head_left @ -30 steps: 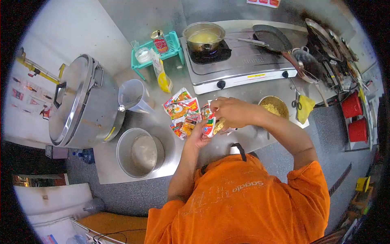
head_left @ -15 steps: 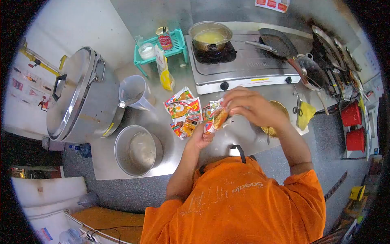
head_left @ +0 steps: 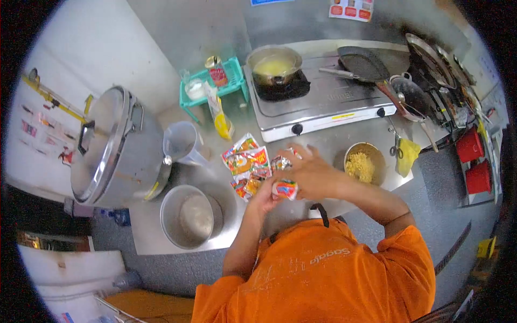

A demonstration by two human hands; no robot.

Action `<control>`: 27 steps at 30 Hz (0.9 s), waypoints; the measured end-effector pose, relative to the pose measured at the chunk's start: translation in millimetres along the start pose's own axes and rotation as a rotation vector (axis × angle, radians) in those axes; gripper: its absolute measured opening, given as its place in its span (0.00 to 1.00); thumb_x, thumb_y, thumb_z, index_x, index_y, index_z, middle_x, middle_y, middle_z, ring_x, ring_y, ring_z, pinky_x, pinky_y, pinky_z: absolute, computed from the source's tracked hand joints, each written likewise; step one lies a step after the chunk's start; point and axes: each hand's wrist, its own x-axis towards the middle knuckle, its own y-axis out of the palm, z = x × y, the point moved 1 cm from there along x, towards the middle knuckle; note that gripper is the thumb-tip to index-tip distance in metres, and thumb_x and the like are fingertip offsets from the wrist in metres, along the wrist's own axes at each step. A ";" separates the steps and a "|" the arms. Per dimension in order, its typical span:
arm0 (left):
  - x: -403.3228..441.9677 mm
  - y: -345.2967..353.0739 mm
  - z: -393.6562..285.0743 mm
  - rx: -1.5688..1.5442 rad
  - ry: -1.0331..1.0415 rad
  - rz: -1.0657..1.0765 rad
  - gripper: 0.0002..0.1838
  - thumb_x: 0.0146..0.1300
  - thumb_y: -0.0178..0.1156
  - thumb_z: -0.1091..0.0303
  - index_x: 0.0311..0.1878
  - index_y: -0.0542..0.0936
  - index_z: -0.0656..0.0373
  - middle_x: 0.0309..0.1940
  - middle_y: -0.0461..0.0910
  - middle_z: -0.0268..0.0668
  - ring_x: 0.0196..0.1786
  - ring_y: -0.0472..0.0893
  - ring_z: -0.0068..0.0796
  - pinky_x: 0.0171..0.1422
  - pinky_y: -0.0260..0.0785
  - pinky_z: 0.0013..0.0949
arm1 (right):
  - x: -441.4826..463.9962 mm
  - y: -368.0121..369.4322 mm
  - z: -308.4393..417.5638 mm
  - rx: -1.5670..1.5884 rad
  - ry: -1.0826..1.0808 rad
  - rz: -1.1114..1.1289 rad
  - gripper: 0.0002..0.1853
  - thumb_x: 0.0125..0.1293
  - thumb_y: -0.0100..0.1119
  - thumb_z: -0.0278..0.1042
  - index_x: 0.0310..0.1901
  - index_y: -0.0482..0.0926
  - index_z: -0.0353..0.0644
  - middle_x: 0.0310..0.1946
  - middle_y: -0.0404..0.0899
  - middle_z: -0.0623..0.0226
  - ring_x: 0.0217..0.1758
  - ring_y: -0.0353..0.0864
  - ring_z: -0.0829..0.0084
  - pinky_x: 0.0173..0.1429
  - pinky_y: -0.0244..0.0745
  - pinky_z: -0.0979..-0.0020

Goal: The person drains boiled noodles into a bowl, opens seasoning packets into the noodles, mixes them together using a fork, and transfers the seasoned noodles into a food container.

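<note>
A red and white noodle packet (head_left: 285, 189) is between my two hands, above the metal counter. My left hand (head_left: 265, 197) grips its left side. My right hand (head_left: 312, 173) reaches over the packet with its fingers spread, and the packet's upper part is hidden under it. Several colourful noodle packets (head_left: 247, 161) lie just to the left of my hands. Behind my right hand another shiny packet shows in part. To the right stands a metal bowl (head_left: 378, 152) with broken dry noodles (head_left: 360, 167) in it.
A pot (head_left: 273, 65) of yellowish liquid and a dark pan (head_left: 366, 63) sit on the stove (head_left: 323, 102). An empty pot (head_left: 191, 216), a clear jug (head_left: 182, 141) and a large lidded pot (head_left: 121, 148) stand left. Scissors (head_left: 397, 146) and a yellow cloth (head_left: 409, 157) lie right.
My right hand has moved over the packet and spread its fingers. The noodle block that showed in the packet is now hidden. The whole view has shifted, with the counter lower in it.
</note>
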 end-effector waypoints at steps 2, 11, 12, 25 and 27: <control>-6.3 8.3 -3.3 0.048 -0.092 0.099 0.13 0.71 0.50 0.55 0.47 0.74 0.55 0.24 0.76 0.31 0.09 0.61 0.14 0.09 0.53 0.15 | 9.2 4.0 -1.3 -0.041 0.071 0.073 0.32 0.43 0.74 0.44 0.55 0.78 0.55 0.64 0.62 0.57 0.72 0.54 0.49 0.70 0.56 0.48; -10.4 -4.6 -14.4 -0.201 -0.145 0.143 0.13 0.72 0.46 0.55 0.43 0.73 0.54 0.20 0.73 0.30 0.09 0.60 0.12 0.09 0.51 0.16 | -3.6 -45.7 1.5 0.006 -0.062 -0.151 0.25 0.43 0.74 0.38 0.46 0.80 0.50 0.63 0.61 0.58 0.72 0.52 0.50 0.69 0.56 0.48; -9.8 -4.6 -13.9 -0.197 -0.145 0.144 0.13 0.72 0.46 0.55 0.43 0.73 0.54 0.20 0.73 0.30 0.09 0.60 0.12 0.09 0.51 0.16 | -1.8 -41.6 1.5 0.005 -0.062 -0.156 0.25 0.43 0.74 0.38 0.46 0.80 0.50 0.63 0.61 0.58 0.72 0.52 0.50 0.69 0.56 0.48; 25.3 -40.7 16.3 -0.138 0.074 0.118 0.17 0.70 0.50 0.58 0.55 0.74 0.56 0.41 0.81 0.38 0.39 0.82 0.31 0.42 0.79 0.36 | 10.5 -12.7 -13.7 0.039 -0.071 0.168 0.16 0.43 0.72 0.35 0.38 0.86 0.49 0.60 0.69 0.64 0.71 0.57 0.55 0.69 0.53 0.38; 27.5 -37.2 11.2 -0.147 0.027 0.114 0.19 0.69 0.51 0.58 0.58 0.73 0.57 0.46 0.81 0.39 0.46 0.82 0.33 0.50 0.78 0.39 | 2.5 -26.6 -17.7 0.120 -0.218 0.017 0.08 0.49 0.67 0.31 0.34 0.85 0.47 0.52 0.76 0.70 0.63 0.68 0.60 0.68 0.61 0.52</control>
